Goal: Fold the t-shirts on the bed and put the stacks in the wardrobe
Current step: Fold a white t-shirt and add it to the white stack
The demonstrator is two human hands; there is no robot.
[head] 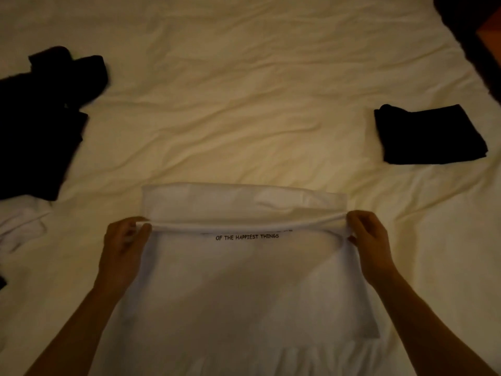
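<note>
Both hands, left (123, 248) and right (371, 240), grip one white t-shirt (244, 280); one folded black stack (429, 134) nearby

It was a bedroom in a home, dimly and warmly lit. A wide bed (244, 90) under a wrinkled cream sheet filled the view, with household laundry on it: a folded black t-shirt (429, 134) toward the bed's right side, loose black clothes (40, 123) toward its left.

— How are we holding our hands?
— We are reaching both bare arms forward; the left hand (123, 249) and right hand (372, 241) are pinching with curled fingers, thumbs on top.
</note>
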